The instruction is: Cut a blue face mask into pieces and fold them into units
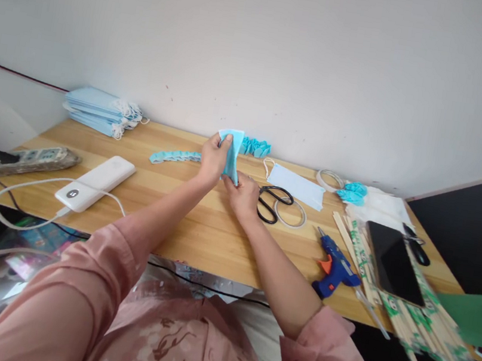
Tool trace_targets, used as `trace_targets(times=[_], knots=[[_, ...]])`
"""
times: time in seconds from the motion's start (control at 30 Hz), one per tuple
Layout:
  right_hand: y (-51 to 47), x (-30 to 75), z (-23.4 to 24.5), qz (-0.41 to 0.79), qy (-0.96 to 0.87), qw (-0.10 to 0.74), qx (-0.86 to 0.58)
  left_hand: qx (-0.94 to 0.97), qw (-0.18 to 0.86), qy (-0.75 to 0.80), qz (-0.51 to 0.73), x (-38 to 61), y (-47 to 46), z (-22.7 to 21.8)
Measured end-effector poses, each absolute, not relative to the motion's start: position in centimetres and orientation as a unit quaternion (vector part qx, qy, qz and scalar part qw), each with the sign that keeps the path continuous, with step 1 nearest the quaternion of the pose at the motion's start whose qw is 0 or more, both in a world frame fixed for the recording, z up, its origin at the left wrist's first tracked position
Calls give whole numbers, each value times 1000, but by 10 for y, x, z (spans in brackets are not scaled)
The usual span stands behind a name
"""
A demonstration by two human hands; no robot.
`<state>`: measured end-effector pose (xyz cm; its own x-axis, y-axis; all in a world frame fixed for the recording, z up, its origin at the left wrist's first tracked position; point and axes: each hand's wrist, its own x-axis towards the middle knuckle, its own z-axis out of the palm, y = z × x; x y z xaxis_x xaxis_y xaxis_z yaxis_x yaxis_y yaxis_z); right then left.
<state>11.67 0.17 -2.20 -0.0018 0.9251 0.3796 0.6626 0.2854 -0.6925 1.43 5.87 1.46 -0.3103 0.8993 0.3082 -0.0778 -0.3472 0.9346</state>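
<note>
A light blue face mask (233,154) is held upright between both hands above the middle of the table. My left hand (214,158) pinches its upper left part, thumb on the front. Low on the mask, my right hand (242,194) grips the bottom corner. Behind the hands lies a row of gathered blue pieces (256,147). A pleated blue strip (174,157) rests left of my left hand. Close to my right hand are black-handled scissors (275,200) and a roll of tape (290,213). Another flat face mask (296,186) lies beyond them.
At the back left sits a stack of face masks (98,108). A white power bank (95,183) with a cable and a power strip (31,160) are nearer. On the right are a blue glue gun (333,265), a phone (394,262), wrapped chopsticks (412,321) and a second tape roll (330,180).
</note>
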Motion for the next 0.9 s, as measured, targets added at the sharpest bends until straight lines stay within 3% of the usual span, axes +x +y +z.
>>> trace_targets(times=[0.2, 0.37, 0.5, 0.6, 0.9], knots=[[0, 110, -24, 198, -663, 427, -583, 531, 272, 454, 662, 10, 63, 9], [6, 119, -21, 310, -677, 398, -536, 551, 235, 460, 655, -5, 72, 2], [18, 143, -9, 391, -590, 507, -492, 582, 254, 460, 621, -10, 72, -2], [23, 158, 0, 353, -560, 577, -478, 639, 279, 443, 563, -2, 64, -6], [17, 164, 9, 217, -661, 521, -495, 714, 348, 398, 459, 15, 46, -10]])
